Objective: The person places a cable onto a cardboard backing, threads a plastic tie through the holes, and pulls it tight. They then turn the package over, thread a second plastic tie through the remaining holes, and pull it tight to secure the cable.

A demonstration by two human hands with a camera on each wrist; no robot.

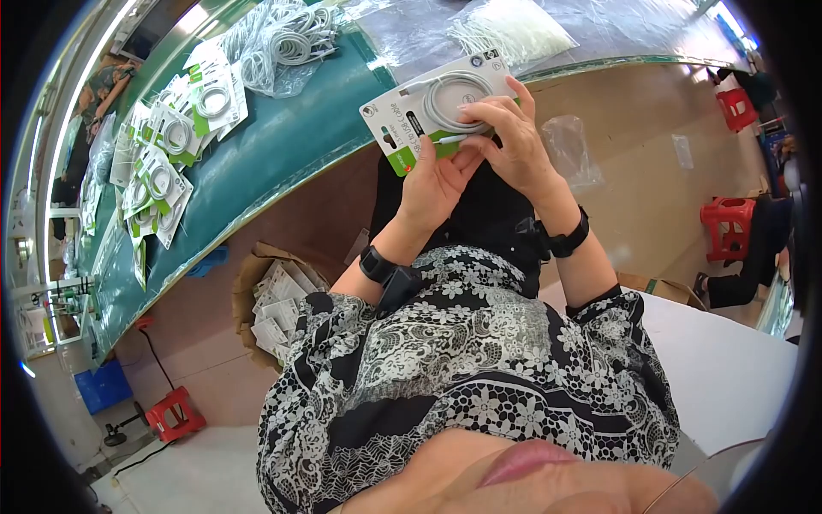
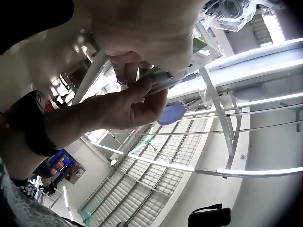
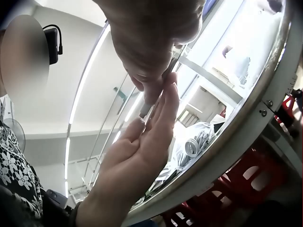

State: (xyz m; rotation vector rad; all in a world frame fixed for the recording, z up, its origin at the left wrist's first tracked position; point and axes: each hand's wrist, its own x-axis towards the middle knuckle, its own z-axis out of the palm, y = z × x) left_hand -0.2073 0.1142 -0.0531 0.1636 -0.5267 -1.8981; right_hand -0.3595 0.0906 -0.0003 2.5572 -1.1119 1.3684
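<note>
At upper centre of the head view, I am pinching a printed card (image 1: pixel 402 128) with the left hand (image 1: pixel 431 190) and its coiled cable (image 1: pixel 431 104) with the right (image 1: pixel 518 150), each grip closed; uneven finger pressure may be risking the coil's springing loose.

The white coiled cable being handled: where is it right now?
In the head view, the white coiled cable is at upper centre, on a printed card held by the left hand and right hand, right of the bagged cables.
</note>
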